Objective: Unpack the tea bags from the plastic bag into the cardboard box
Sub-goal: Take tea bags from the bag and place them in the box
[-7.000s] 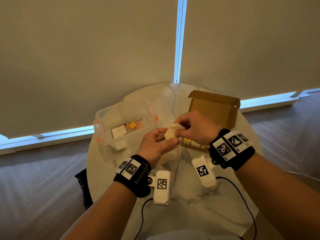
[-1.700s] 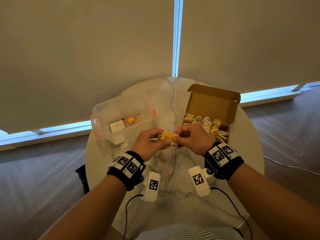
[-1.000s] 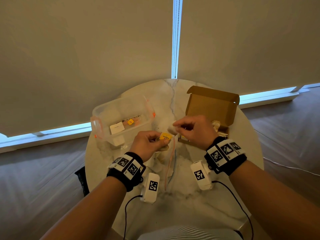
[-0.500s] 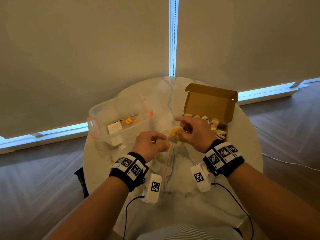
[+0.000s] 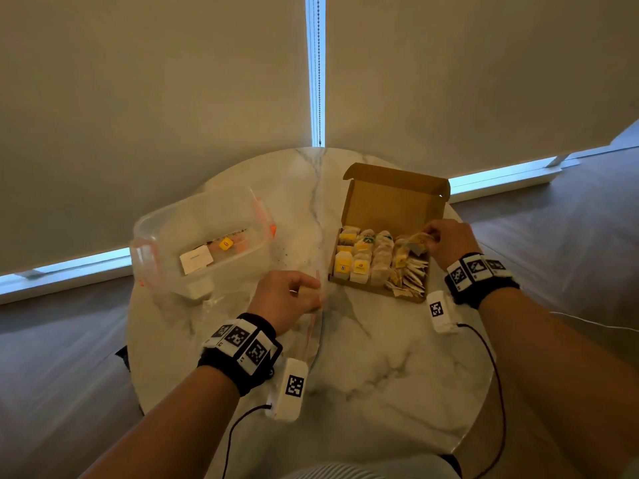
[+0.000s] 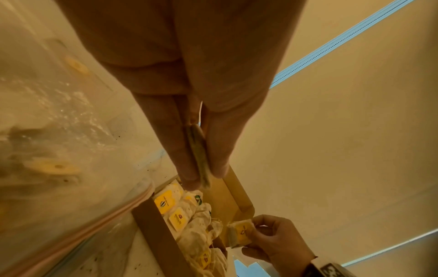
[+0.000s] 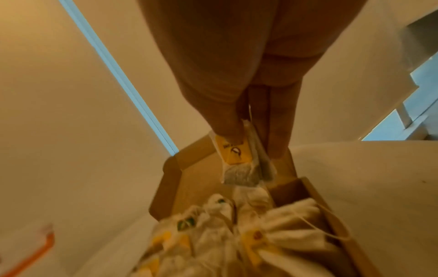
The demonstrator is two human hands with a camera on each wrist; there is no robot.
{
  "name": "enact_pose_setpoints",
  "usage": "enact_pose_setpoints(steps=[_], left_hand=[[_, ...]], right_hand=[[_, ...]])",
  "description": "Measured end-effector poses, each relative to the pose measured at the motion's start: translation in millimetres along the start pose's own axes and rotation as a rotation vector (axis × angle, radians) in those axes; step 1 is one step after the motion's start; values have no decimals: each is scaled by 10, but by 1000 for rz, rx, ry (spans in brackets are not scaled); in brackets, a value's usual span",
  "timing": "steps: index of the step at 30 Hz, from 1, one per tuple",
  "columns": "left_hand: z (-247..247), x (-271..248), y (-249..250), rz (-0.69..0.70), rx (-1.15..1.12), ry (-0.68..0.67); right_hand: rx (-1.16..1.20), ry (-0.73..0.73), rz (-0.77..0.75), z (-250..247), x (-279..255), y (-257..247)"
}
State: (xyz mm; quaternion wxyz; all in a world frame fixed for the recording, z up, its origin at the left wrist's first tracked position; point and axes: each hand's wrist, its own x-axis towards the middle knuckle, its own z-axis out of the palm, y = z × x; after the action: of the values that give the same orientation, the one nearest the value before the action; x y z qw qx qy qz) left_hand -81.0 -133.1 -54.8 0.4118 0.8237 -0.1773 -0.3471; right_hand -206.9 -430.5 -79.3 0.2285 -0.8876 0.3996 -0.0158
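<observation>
Half a second ago both hands met over the middle of the tabletop [image 5: 363,357]; now they have parted, so one more bag is about to be delivered. Furthest left stands a clear, rounded plastic tub [image 5: 200,247] with orange clips. Beside it the left hand [image 5: 285,300] pinches a flat, papery tea bag [image 6: 199,155] between thumb and fingers, just above the limp, glossy plastic bag [image 6: 59,168]. On the right sits the stiff brown cardboard box [image 5: 394,202], lid upright, with rows of crumpled bags. At its far right corner the right hand [image 5: 449,238] pinches a yellow-tagged tea bag [image 7: 239,159], which hangs just over the rows.
</observation>
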Motion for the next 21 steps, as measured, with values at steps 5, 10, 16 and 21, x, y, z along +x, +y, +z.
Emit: enact_pose_setpoints(steps=[5,10,16,21], left_hand=[[-66,-5,-21,-8,49,45],[-123,-3,-9,-30,71,29],[-100,39,19,-22,45,27],[-79,13,91,25,-19,-23]], right_hand=[[-165,-96,0,225,111,59],[-378,-215,-56,379,136,48],[-469,-334,-28,374,136,-32],[-443,-306,2,213,37,-198]])
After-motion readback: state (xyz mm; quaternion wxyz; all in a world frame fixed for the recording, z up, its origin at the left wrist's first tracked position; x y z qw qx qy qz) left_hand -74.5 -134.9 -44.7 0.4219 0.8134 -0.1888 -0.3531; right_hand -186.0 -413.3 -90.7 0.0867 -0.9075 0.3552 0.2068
